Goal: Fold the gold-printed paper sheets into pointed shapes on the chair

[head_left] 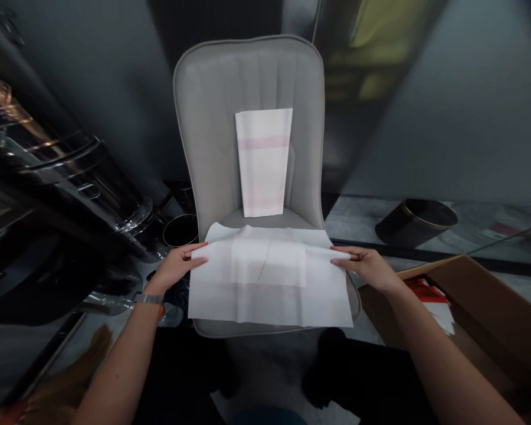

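The 2 hands are well apart, the left hand (pixel 177 267) and the right hand (pixel 363 270) each pinching a side edge of a white sheet (pixel 269 295) between thumb and fingers. The sheet lies across the seat of a grey padded chair (pixel 207 118), with a doubled layer showing in its middle. A folded white cloth (pixel 264 159) with pink stripes rests against the chair back. To the right are a black bin (pixel 416 221) and an open cardboard box (pixel 469 313); left of the chair stands a black pot (pixel 180 230) with a gold rim
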The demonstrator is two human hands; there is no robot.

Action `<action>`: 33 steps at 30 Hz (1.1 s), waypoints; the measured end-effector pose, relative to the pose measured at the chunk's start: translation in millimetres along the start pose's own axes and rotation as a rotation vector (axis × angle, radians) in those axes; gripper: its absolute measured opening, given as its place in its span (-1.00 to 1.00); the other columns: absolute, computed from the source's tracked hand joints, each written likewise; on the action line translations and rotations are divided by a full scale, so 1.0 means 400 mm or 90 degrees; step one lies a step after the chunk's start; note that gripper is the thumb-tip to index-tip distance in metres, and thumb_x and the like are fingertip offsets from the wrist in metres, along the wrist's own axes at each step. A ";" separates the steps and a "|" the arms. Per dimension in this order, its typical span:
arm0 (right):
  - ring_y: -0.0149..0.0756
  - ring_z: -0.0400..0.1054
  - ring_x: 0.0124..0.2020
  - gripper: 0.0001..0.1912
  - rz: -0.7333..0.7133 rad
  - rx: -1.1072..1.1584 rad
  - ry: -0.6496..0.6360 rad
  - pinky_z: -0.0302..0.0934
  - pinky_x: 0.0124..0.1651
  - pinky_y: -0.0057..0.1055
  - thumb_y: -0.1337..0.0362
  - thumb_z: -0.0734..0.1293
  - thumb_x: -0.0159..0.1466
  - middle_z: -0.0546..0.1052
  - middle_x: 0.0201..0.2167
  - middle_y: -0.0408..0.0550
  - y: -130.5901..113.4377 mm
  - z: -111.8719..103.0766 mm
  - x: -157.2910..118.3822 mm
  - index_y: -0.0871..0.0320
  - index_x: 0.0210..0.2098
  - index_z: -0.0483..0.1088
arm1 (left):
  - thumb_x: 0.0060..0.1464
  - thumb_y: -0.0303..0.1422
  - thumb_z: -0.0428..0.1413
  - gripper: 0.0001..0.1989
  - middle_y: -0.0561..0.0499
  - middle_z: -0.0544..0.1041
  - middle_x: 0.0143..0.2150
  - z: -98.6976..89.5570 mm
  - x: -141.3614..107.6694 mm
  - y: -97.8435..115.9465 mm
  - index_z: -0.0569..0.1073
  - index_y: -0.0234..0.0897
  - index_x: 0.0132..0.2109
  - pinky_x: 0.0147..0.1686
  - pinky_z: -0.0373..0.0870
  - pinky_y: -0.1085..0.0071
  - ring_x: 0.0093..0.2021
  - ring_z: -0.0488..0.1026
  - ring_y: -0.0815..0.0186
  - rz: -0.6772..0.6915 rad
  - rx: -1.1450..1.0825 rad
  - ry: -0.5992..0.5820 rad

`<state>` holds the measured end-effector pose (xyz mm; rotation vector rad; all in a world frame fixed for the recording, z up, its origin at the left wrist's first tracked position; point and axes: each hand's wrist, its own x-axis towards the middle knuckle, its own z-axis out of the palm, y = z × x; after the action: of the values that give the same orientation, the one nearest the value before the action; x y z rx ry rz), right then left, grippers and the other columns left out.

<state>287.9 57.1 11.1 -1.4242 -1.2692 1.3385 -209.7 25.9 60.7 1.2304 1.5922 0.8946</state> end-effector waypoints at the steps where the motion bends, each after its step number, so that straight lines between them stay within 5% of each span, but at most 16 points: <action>1: -0.14 0.55 -0.34 -0.39 -0.020 -0.013 0.013 0.47 -0.24 -0.23 -0.02 0.67 -0.14 0.68 -0.34 -0.01 -0.009 -0.003 0.000 0.15 -0.15 0.65 | -0.24 -0.10 0.48 -0.28 -0.13 0.68 -0.06 -0.002 -0.004 0.011 0.60 -0.24 0.11 -0.13 0.58 0.22 -0.16 0.62 0.12 0.006 0.008 0.018; 10: -0.24 0.52 -0.29 -0.52 -0.232 0.046 0.179 0.49 -0.07 -0.17 0.06 0.65 -0.03 0.67 -0.25 -0.11 -0.188 -0.031 -0.001 0.01 -0.13 0.60 | -0.15 -0.15 0.41 -0.26 -0.08 0.66 -0.14 -0.046 -0.006 0.196 0.47 -0.27 0.20 -0.15 0.58 0.34 -0.20 0.60 0.25 0.238 -0.084 0.184; 16: -0.12 0.54 -0.08 -0.34 -0.419 0.006 0.262 0.40 0.17 -0.01 0.13 0.64 0.05 0.65 -0.09 -0.03 -0.286 -0.039 -0.056 -0.05 0.14 0.50 | -0.05 -0.15 0.39 -0.48 -0.06 0.62 -0.04 -0.087 -0.087 0.300 0.56 -0.23 0.06 -0.02 0.54 0.27 -0.12 0.56 0.25 0.407 0.087 0.290; 20: -0.09 0.56 -0.05 -0.06 -0.393 0.027 0.242 0.42 0.15 0.02 0.06 0.62 0.07 0.66 -0.07 -0.02 -0.205 -0.032 -0.099 -0.09 0.37 0.25 | 0.00 -0.09 0.36 -0.43 -0.03 0.62 -0.08 -0.074 -0.144 0.228 0.54 -0.18 0.14 -0.10 0.53 0.29 -0.18 0.53 0.26 0.394 0.161 0.286; 27: -0.05 0.57 -0.10 -0.27 -0.283 -0.167 0.130 0.35 0.17 0.06 -0.10 0.46 0.21 0.67 -0.16 0.07 0.035 -0.041 -0.102 0.15 0.25 0.36 | 0.04 -0.02 0.26 -0.58 -0.05 0.61 -0.21 0.009 -0.154 0.019 0.65 -0.21 -0.08 -0.26 0.42 0.35 -0.26 0.48 0.23 0.234 0.218 0.135; 30: -0.04 0.55 -0.05 -0.25 -0.259 -0.240 0.111 0.36 0.14 -0.01 -0.12 0.41 0.23 0.64 -0.06 0.12 0.092 -0.041 -0.090 0.14 0.28 0.31 | 0.00 0.02 0.25 -0.56 0.02 0.54 -0.37 0.049 -0.134 -0.027 0.60 -0.27 -0.17 -0.39 0.31 0.43 -0.39 0.43 0.30 0.130 0.123 0.126; 33: -0.07 0.55 -0.16 -0.25 -0.217 -0.303 0.076 0.41 0.04 -0.06 -0.09 0.37 0.24 0.64 -0.19 0.03 0.131 -0.041 -0.082 0.13 0.32 0.26 | -0.07 0.03 0.27 -0.54 0.08 0.48 -0.46 0.075 -0.119 -0.055 0.52 -0.28 -0.20 -0.40 0.27 0.45 -0.42 0.41 0.31 0.088 0.062 0.117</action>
<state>313.7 16.4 -31.2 -1.4829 -1.7321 0.7406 -184.0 -25.1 41.2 1.3727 1.7282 1.0547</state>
